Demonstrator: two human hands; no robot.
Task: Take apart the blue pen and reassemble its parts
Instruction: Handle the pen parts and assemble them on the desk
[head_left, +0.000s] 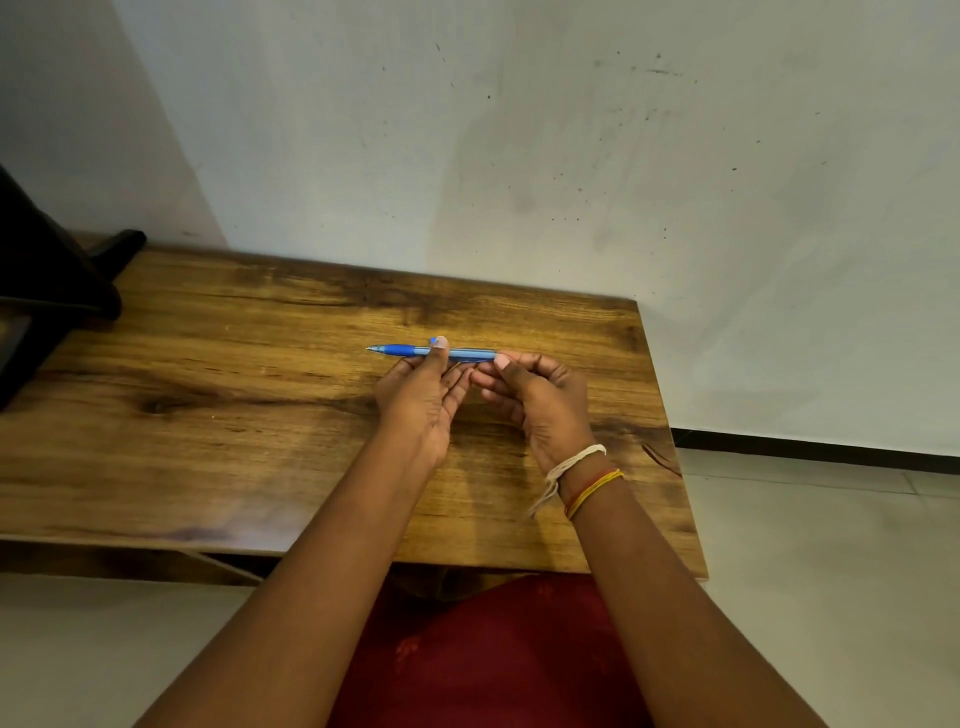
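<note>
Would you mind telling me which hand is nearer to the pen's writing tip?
Left. The left hand pinches the blue pen mid-barrel, just behind the blue grip and tip. The right hand holds the opposite end, farther away.

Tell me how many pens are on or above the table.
1. A single blue pen is held level over the wooden table, tip pointing left, with the left hand near its grip and the right hand at its rear end. No loose parts show.

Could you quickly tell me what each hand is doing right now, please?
Left hand: closed on the pen near its grip.
Right hand: closed on the pen's back end.
</note>
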